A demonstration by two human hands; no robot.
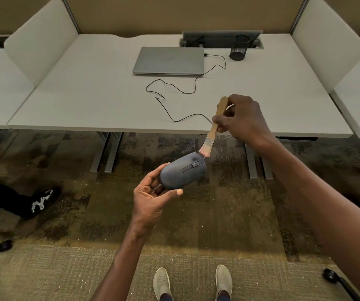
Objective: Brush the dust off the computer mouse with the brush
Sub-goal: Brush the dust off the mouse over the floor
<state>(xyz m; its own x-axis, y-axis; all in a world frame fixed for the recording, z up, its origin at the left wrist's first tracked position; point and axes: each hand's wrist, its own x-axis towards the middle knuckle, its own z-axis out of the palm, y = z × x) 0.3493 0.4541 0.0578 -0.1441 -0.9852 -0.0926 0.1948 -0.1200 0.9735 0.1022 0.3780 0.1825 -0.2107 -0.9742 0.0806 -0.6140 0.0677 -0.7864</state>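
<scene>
Mid-frame, left hand clamps wired mouse; right hand grips paintbrush. Taut cable could tug the laptop.

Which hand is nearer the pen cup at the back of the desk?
Right. The right hand holds the brush over the desk's front edge, below the pen cup; the left hand holds the mouse lower, off the desk.

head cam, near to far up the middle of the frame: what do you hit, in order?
Grey shoes → left hand → computer mouse → brush in the right hand → looped black cable on the desk → closed laptop → mesh pen cup.
</scene>
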